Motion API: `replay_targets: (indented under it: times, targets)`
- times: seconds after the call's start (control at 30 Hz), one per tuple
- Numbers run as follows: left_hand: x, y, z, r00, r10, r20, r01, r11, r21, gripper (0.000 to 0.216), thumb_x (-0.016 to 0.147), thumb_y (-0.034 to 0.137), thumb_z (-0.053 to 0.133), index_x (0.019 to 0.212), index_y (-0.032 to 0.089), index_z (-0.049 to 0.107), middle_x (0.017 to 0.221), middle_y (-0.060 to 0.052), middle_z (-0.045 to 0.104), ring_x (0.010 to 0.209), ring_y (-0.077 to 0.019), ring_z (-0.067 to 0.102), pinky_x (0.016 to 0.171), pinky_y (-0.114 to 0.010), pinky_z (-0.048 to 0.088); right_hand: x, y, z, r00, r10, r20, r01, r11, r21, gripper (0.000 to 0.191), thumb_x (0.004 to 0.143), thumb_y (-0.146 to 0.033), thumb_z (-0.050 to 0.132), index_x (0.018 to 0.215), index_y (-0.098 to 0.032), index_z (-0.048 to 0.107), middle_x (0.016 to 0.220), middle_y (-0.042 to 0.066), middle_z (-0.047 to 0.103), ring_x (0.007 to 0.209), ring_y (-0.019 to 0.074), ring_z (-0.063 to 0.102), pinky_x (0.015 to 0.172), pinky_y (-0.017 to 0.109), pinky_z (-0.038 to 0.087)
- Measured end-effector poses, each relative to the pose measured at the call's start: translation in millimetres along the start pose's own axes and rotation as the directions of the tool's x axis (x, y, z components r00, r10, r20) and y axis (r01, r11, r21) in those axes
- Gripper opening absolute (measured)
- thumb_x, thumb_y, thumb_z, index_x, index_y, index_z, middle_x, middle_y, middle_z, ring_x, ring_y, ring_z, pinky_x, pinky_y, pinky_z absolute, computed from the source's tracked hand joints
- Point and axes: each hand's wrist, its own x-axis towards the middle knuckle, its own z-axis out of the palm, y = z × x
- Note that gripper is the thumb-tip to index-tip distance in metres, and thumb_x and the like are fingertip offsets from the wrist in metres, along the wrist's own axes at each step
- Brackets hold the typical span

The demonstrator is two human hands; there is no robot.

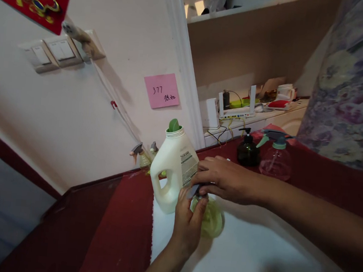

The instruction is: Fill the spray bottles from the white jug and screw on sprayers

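A small green spray bottle stands on a white cloth in front of me. My left hand is wrapped round its left side and neck. From the right, my right hand reaches over the top, its fingers closed on the bottle's grey spray head. Just behind the hands stands a white jug with a handle, a printed label and a green cap tilted open on its mouth.
A dark pump bottle and a pink spray bottle stand on the red table at the back right. Two more spray bottles sit by the wall. A flowered cloth hangs at the right.
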Motion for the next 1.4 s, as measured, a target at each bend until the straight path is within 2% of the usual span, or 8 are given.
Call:
replay_targets:
  times: [0.17, 0.33, 0.53, 0.7, 0.8, 0.97, 1.2, 1.4]
  targets:
    - [-2, 8, 6, 0.989, -0.147, -0.016, 0.138, 0.96, -0.242, 0.034, 0.086, 0.035, 0.071, 0.115, 0.02, 0.064, 0.117, -0.01, 0.069, 0.113, -0.0275, 0.063, 0.1, -0.041, 0.046, -2, -4, 6, 0.997, 0.064, -0.035, -0.061, 0.995, 0.079, 0.019, 0.096, -0.023, 0.068, 0.114, -0.025, 0.076, 0.114, 0.007, 0.073, 0.108, 0.0263, 0.066, 0.087, 0.037, 0.047]
    - [3, 15, 14, 0.964, -0.243, -0.107, 0.198, 0.926, -0.322, 0.039, 0.07, 0.026, 0.084, 0.099, 0.02, 0.059, 0.096, -0.003, 0.071, 0.093, -0.0215, 0.066, 0.085, -0.033, 0.05, -4, -9, 9, 0.993, 0.101, -0.059, -0.097, 0.993, 0.063, 0.021, 0.094, -0.02, 0.068, 0.113, -0.026, 0.076, 0.113, 0.008, 0.073, 0.106, 0.0284, 0.065, 0.084, 0.039, 0.046]
    - [2, 11, 13, 0.983, -0.167, -0.081, 0.137, 0.945, -0.296, 0.02, 0.08, 0.027, 0.077, 0.094, 0.019, 0.065, 0.093, -0.003, 0.071, 0.09, -0.0201, 0.065, 0.083, -0.032, 0.051, -6, -7, 11, 0.994, 0.082, -0.072, -0.076, 0.993, 0.086, 0.019, 0.095, -0.018, 0.066, 0.111, -0.023, 0.076, 0.108, 0.008, 0.072, 0.102, 0.0265, 0.063, 0.084, 0.038, 0.046]
    - [1, 5, 4, 0.997, -0.076, 0.029, 0.08, 0.97, -0.229, 0.021, 0.09, 0.034, 0.067, 0.104, 0.019, 0.071, 0.109, -0.009, 0.075, 0.105, -0.0251, 0.067, 0.098, -0.038, 0.048, -7, -8, 10, 0.993, 0.103, -0.052, -0.101, 0.994, 0.048, 0.02, 0.097, -0.022, 0.066, 0.114, -0.022, 0.075, 0.107, 0.008, 0.07, 0.1, 0.0282, 0.061, 0.082, 0.04, 0.044]
    - [4, 6, 2, 0.992, -0.118, 0.04, 0.124, 0.964, -0.237, 0.026, 0.086, 0.034, 0.071, 0.106, 0.018, 0.069, 0.112, -0.01, 0.074, 0.109, -0.0267, 0.066, 0.1, -0.04, 0.047, -7, -10, 10, 0.993, 0.11, -0.052, -0.108, 0.993, 0.052, 0.019, 0.097, -0.022, 0.066, 0.114, -0.023, 0.075, 0.107, 0.009, 0.071, 0.101, 0.0283, 0.061, 0.083, 0.04, 0.044]
    - [9, 11, 8, 0.974, -0.225, -0.019, 0.211, 0.935, -0.287, 0.038, 0.071, 0.028, 0.084, 0.101, 0.018, 0.062, 0.098, -0.007, 0.074, 0.094, -0.0239, 0.067, 0.085, -0.035, 0.052, -6, -10, 10, 0.991, 0.123, -0.053, -0.119, 0.99, 0.077, 0.024, 0.096, -0.021, 0.068, 0.119, -0.024, 0.075, 0.111, 0.009, 0.072, 0.105, 0.0285, 0.061, 0.085, 0.04, 0.042]
    - [10, 4, -2, 0.992, -0.095, 0.083, 0.114, 0.955, -0.273, 0.027, 0.083, 0.034, 0.076, 0.105, 0.02, 0.068, 0.108, -0.006, 0.074, 0.106, -0.0239, 0.066, 0.096, -0.036, 0.05, -7, -10, 8, 0.991, 0.126, -0.041, -0.122, 0.989, 0.082, 0.022, 0.096, -0.024, 0.069, 0.117, -0.023, 0.075, 0.114, 0.009, 0.071, 0.104, 0.0282, 0.06, 0.084, 0.039, 0.04]
    - [12, -2, -9, 0.984, -0.089, 0.152, 0.127, 0.957, -0.261, 0.028, 0.086, 0.039, 0.073, 0.105, 0.019, 0.072, 0.113, -0.009, 0.076, 0.114, -0.028, 0.066, 0.101, -0.04, 0.049, -7, -10, 8, 0.989, 0.143, -0.044, -0.141, 0.989, 0.047, 0.02, 0.096, -0.024, 0.069, 0.116, -0.021, 0.074, 0.111, 0.009, 0.071, 0.101, 0.028, 0.06, 0.081, 0.038, 0.039]
